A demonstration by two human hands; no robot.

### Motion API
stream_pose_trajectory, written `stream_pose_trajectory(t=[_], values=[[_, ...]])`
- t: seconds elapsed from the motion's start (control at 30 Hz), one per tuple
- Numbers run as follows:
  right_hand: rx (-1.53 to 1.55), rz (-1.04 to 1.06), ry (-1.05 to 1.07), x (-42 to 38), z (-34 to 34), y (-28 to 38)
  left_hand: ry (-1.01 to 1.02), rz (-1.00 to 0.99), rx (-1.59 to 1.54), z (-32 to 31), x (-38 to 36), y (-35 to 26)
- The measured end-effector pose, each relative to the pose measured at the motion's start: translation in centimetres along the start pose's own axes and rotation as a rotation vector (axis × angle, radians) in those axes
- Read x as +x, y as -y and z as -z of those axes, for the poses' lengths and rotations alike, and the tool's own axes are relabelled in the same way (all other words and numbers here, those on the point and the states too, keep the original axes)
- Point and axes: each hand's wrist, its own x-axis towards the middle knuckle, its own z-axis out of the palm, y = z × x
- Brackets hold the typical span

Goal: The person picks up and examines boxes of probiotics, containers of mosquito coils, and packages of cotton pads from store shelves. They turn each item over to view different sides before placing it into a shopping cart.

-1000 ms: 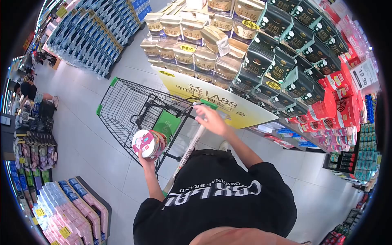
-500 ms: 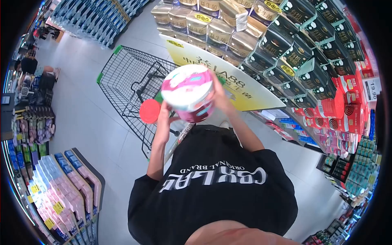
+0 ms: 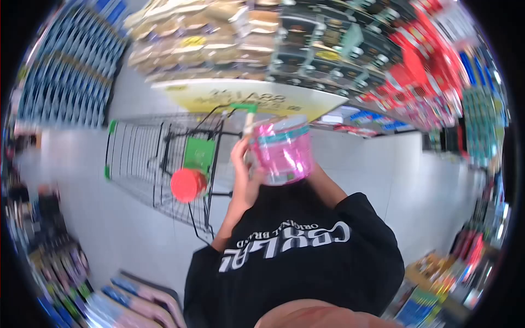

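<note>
A pink tub (image 3: 284,154) with a teal band is held in front of the black shirt. My left hand (image 3: 246,167) grips its left side, next to the shopping cart's handle. My right hand is mostly hidden behind the tub; only the forearm (image 3: 326,185) shows at its lower right. A red-lidded container (image 3: 188,185) rests at the near end of the wire shopping cart (image 3: 136,147), beside a green panel (image 3: 199,153). Motion blurs the tub's print.
Packed goods in gold (image 3: 202,44) and black (image 3: 328,41) stand ahead above a yellow-white sign (image 3: 219,98). Red packs (image 3: 426,54) hang at the right. Blue packs (image 3: 71,71) stand at the far left, and a pink and blue display (image 3: 136,300) at the lower left.
The tub has turned from showing its top to showing its side, and sits lower and to the right. The view has swung, so the cart now lies sideways on the left.
</note>
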Motion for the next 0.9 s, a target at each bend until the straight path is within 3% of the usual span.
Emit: stream_pose_trajectory(t=[0.03, 0.07, 0.1, 0.17, 0.23, 0.27, 0.37, 0.47, 0.53, 0.57, 0.6, 0.67, 0.8, 0.9], values=[[-0.052, 0.068, -0.070, -1.1, 0.3, 0.5, -0.047, -0.064, -0.118, -0.7, 1.6, 1.2], [-0.108, 0.130, -0.138, -2.1, 1.0, 1.3, -0.062, 0.265, -0.401, -0.7, 1.3, 1.6], [-0.131, 0.065, -0.237, -4.5, 1.8, 1.7, -0.003, 0.310, -0.487, -1.6, 1.5, 1.3], [-0.986, 0.409, -0.133, -7.3, 0.1, 1.4, 0.074, 0.651, -0.865, -1.5, 1.3, 4.8], [-1.411, 0.402, -0.219, -11.8, -4.8, 1.7, 0.129, 0.837, -0.896, -2.8, 1.4, 5.5], [-1.443, 0.391, -0.208, -13.3, -4.8, 1.7, 0.141, 0.878, -0.871, -3.6, 1.3, 5.6], [-0.867, 0.536, -0.206, -16.5, -0.6, 1.3, 0.154, 0.894, -0.723, -7.5, 0.8, 6.0], [-0.614, 0.467, -0.441, -21.3, 5.7, 3.4, 0.270, 0.808, -0.445, -14.2, -0.1, 6.7], [-0.311, 0.371, -0.486, -24.0, 14.6, 3.7, 0.453, 0.702, -0.159, -20.1, -1.2, 7.1], [-0.213, 0.399, -0.480, -27.4, 15.0, 4.5, 0.538, 0.639, -0.016, -22.9, -2.1, 7.3], [-0.108, 0.424, -0.466, -31.1, 14.1, 5.5, 0.682, 0.429, 0.102, -24.8, -2.6, 9.7], [0.069, 0.450, -0.442, -37.0, 15.9, 6.5, 0.858, 0.412, 0.186, -29.5, -3.3, 9.8], [0.159, 0.575, -0.551, -45.4, 18.8, 5.6, 1.209, 0.411, 0.282, -38.9, -6.6, 9.9], [-0.006, 0.624, -0.712, -49.3, 21.0, 3.1, 1.335, 0.571, 0.356, -44.1, -8.8, 8.3]])
